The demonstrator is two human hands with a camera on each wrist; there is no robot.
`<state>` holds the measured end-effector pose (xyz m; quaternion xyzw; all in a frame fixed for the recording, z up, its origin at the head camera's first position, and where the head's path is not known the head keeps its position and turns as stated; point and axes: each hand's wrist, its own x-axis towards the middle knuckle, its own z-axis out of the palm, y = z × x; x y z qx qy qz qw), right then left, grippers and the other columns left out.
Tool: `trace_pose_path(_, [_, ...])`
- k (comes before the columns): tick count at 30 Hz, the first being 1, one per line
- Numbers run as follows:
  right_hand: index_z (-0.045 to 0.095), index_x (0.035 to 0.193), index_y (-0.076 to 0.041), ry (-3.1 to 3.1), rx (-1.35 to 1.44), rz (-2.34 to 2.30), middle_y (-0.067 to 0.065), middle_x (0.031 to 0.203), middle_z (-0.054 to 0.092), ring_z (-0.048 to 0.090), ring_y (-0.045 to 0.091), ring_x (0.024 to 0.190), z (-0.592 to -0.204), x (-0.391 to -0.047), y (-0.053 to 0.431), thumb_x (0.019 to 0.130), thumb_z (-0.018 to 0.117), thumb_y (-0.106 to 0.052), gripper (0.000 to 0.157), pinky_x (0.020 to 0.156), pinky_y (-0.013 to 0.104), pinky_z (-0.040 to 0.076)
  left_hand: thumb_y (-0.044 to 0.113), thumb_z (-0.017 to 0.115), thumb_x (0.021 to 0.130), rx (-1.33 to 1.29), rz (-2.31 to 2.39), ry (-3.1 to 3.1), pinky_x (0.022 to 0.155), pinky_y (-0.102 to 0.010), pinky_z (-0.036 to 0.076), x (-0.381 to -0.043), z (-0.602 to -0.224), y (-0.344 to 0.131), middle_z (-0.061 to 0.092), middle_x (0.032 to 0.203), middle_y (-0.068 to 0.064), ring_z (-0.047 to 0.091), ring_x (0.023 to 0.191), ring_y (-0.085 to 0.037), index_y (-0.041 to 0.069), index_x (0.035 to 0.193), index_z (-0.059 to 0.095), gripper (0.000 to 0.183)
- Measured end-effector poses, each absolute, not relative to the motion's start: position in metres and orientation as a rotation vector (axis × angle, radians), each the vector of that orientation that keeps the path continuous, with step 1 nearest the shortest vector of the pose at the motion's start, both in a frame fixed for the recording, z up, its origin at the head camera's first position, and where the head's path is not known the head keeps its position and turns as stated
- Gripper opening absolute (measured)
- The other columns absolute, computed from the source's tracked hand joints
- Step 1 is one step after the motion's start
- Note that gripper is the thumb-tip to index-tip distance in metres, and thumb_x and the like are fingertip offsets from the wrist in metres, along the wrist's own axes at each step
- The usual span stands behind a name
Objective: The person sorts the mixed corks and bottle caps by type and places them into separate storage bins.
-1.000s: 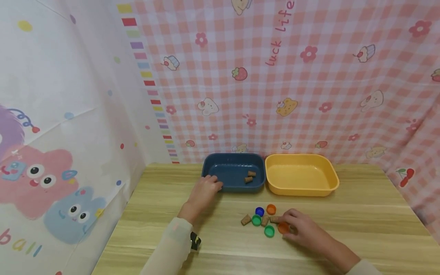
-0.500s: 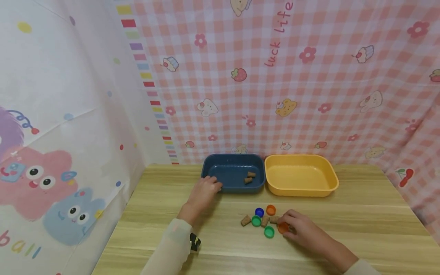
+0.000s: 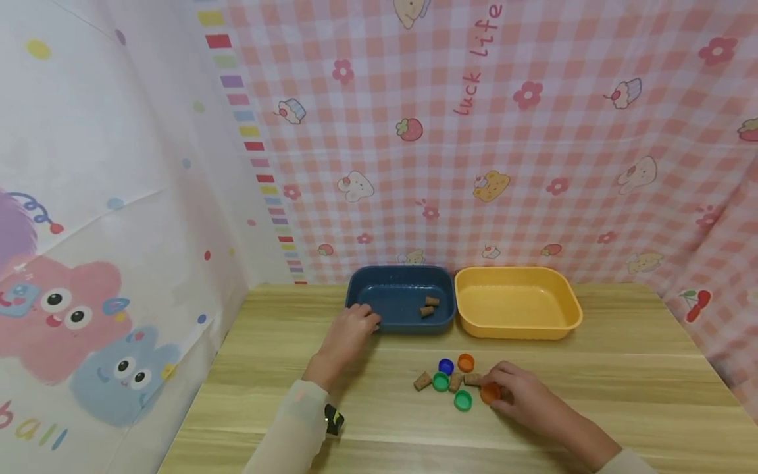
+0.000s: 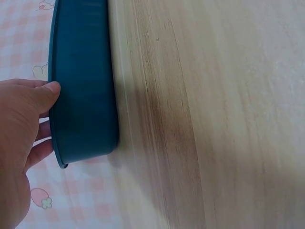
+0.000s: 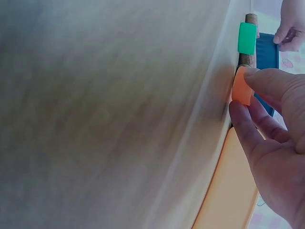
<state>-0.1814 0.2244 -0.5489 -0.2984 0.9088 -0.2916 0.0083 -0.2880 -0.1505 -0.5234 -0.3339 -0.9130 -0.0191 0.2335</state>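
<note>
My left hand (image 3: pixel 349 331) grips the near-left rim of a dark blue tray (image 3: pixel 387 327). In the left wrist view its thumb lies over the tray's rim, with fingers behind. Two corks (image 3: pixel 428 311) lie inside that tray. On the wooden table, my right hand (image 3: pixel 524 397) pinches an orange bottle cap (image 5: pixel 242 86) between thumb and fingers, low at the tabletop. Just left of it are a cork (image 3: pixel 472 380) and a green cap (image 3: pixel 463 401). Another green cap (image 3: pixel 441 382), a blue cap (image 3: pixel 446 367), a second orange cap (image 3: pixel 466 363) and two more corks (image 3: pixel 423 380) lie close by.
A yellow tray (image 3: pixel 518 332) stands right beside the blue one, at the table's back edge. Behind both hangs a pink checked cloth (image 3: pixel 450 217). A white printed cloth (image 3: pixel 177 197) covers the left side. A small black object (image 3: pixel 334 420) shows at the left sleeve.
The orange cap at my right fingers has shifted slightly right, apart from the nearby cork, which shows more. My left hand stays at the blue tray. The head view has drifted a little.
</note>
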Motion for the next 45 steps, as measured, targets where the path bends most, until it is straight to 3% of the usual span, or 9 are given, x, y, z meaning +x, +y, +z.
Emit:
trace_pose_path(14, [0.074,0.108,-0.02,2.886,-0.823,-0.898,-0.01,0.109,0.064,0.062,0.004,0.095,-0.534,-0.185,0.231,0.086,0.083,-0.01,0.026,0.08,0.025,0.058,0.015,0.075,0.095,-0.927,-0.124,-2.469,0.067,-0.031,0.051,-0.289,-0.526,-0.153,0.061,0.084,-0.001,0.056,0.075,-0.019,0.014,0.09,0.078,0.005])
trace_pose_path(22, [0.072,0.106,-0.016,2.954,-0.883,-0.9,-0.004,0.107,0.066,0.068,0.015,0.095,-0.513,-0.194,0.241,0.081,0.085,-0.001,0.031,0.077,0.027,0.061,0.014,0.076,0.094,-0.921,-0.102,-2.474,0.067,-0.031,0.05,-0.29,-0.526,-0.152,0.06,0.083,-0.001,0.055,0.074,-0.019,0.015,0.09,0.077,0.005])
trace_pose_path(45, [0.074,0.099,-0.009,3.183,-1.017,-0.912,0.003,0.101,0.067,0.069,0.023,0.091,-0.481,-0.234,0.251,0.073,0.088,0.008,0.034,0.072,0.034,0.062,0.013,0.072,0.096,-0.939,-0.104,-2.463,0.065,-0.032,0.051,-0.287,-0.523,-0.152,0.061,0.083,-0.002,0.056,0.073,-0.02,0.014,0.092,0.079,0.008])
